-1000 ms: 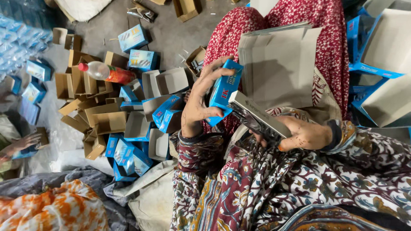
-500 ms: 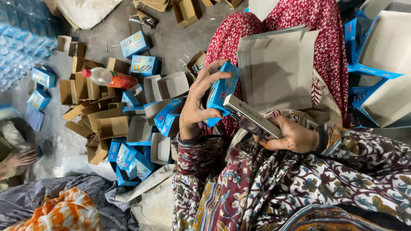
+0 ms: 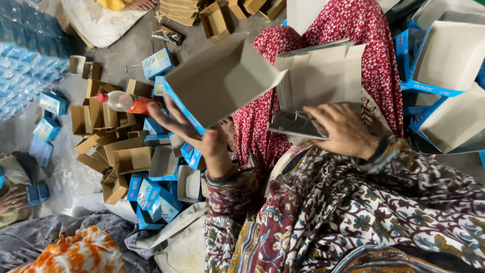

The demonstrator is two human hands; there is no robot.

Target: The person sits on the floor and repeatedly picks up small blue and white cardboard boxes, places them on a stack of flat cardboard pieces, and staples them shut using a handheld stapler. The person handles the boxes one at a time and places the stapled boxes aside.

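My left hand (image 3: 199, 139) grips a blue cardboard box (image 3: 222, 81) by its lower edge. The box is folded open and tilted, so its plain grey inside faces me. My right hand (image 3: 343, 129) lies over a flat metal stapler (image 3: 295, 124) and holds it above my lap. Just behind the stapler a stack of flat grey box blanks (image 3: 323, 76) leans on my red patterned skirt (image 3: 353, 25).
A heap of open brown and blue boxes (image 3: 131, 156) covers the floor at left, with a plastic bottle (image 3: 124, 101) lying on it. More folded blue boxes (image 3: 449, 60) are stacked at right. Another person's hand (image 3: 12, 199) shows at the left edge. Brown cartons (image 3: 214, 20) sit at the top.
My left hand has swung the blue box up and leftward, opening it out so its grey inside shows. My right hand with the stapler has shifted right, toward the stack of blanks.
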